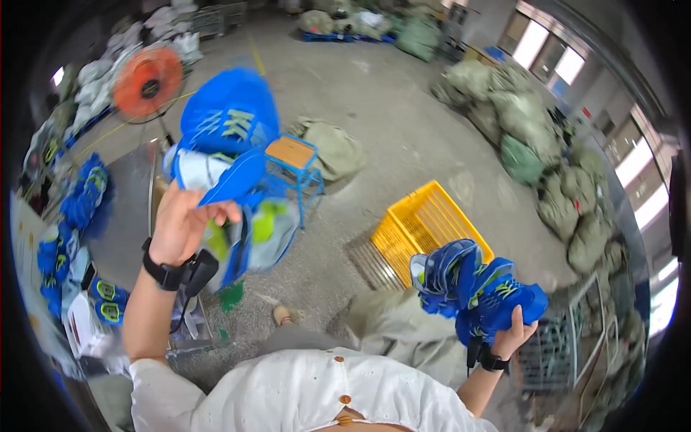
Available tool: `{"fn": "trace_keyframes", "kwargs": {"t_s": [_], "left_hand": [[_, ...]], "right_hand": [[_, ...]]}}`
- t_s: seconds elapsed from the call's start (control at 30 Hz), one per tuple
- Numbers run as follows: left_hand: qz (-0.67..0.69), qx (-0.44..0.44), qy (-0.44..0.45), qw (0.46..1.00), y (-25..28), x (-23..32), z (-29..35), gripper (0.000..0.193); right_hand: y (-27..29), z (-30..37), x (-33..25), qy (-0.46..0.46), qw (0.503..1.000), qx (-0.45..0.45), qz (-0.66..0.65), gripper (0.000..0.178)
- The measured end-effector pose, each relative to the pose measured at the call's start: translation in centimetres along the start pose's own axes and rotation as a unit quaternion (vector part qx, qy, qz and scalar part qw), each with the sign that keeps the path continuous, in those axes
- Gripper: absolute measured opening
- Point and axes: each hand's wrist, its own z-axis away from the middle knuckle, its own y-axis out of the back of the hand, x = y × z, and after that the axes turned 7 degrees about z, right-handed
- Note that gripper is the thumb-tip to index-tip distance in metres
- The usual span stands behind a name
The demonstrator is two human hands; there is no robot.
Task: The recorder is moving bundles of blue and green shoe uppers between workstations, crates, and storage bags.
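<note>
My left hand (180, 223) is raised at the left, its fingers closed on blue shoe uppers (230, 119). They have pale yellow-green lacing and grey and lime panels, and motion blurs them in part. Low at the right, my right hand (514, 334) grips a bunch of similar blue shoe uppers (497, 302) with its fingers wrapped round one end. That bunch hangs by the near corner of a yellow plastic basket (402, 232) and overlaps it. I cannot tell how many pieces either hand holds.
At my left stands a metal-topped table (126, 216), with more blue uppers (86, 191) along its far side. An orange fan (147, 83) is behind it. A blue stool (291, 151) stands ahead. Full sacks (529, 108) line the right; a wire cart (558, 353) is near right.
</note>
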Motion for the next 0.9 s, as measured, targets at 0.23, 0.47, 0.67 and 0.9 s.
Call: {"fn": "trace_keyframes", "kwargs": {"t_s": [0.23, 0.47, 0.67, 0.9], "left_hand": [[-0.143, 0.222, 0.058, 0.963, 10.1, 5.2, 7.5, 0.041], [-0.156, 0.476, -0.083, 0.861, 14.2, 10.3, 17.6, 0.047], [-0.192, 0.434, -0.156, 0.866, 15.8, 13.5, 15.8, 0.041], [-0.199, 0.343, -0.229, 0.889, 21.9, 16.3, 7.9, 0.041]], "right_hand": [[-20.4, -7.6, 4.4, 0.005, 0.991, -0.122, -0.050, 0.025], [-45.2, -12.8, 14.4, -0.092, 0.972, -0.199, -0.088, 0.013], [-60.1, -10.8, 20.0, -0.094, 0.928, -0.343, -0.108, 0.011], [-73.9, -11.0, 24.0, -0.113, 0.889, -0.421, -0.139, 0.010]]}}
